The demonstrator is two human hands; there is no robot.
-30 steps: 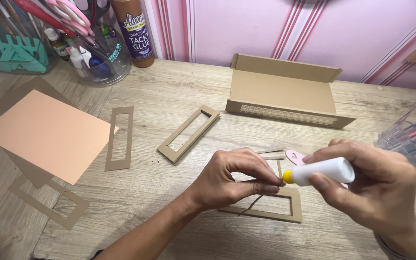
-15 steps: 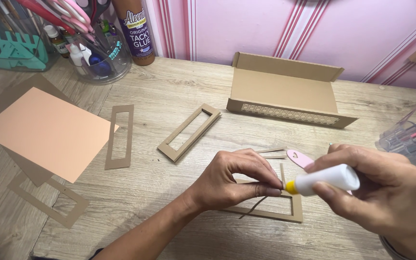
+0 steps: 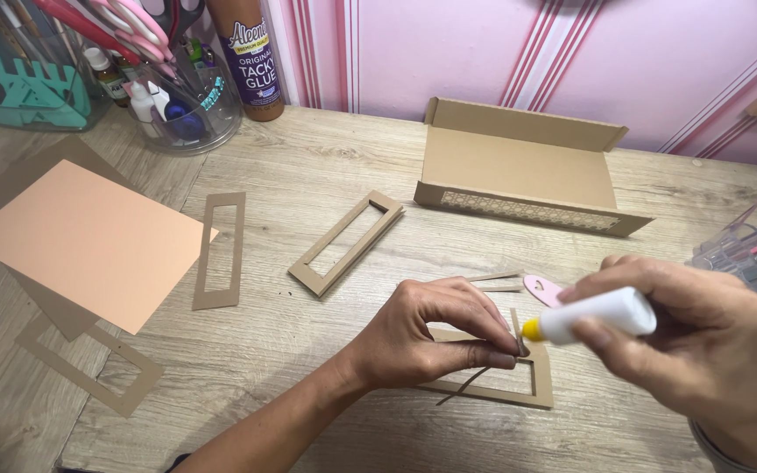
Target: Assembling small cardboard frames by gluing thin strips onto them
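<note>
This is a home craft corner, set up for paper and card work. The pale wood-grain surface (image 3: 326,166) backs onto a pink wall with white and dark pink stripes (image 3: 449,44). A clear round tub of scissors and small bottles (image 3: 168,96) stands beside a tall brown bottle of craft glue (image 3: 251,57). Flat brown cardboard frames (image 3: 219,250) lie about, along with a peach sheet of card (image 3: 81,236) and an open shallow cardboard box (image 3: 519,166).

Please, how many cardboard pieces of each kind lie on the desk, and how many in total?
Rectangular frames with a window: 4
Open box: 1
Thin strips: 3
Flat sheets: 2
Total: 10
</note>
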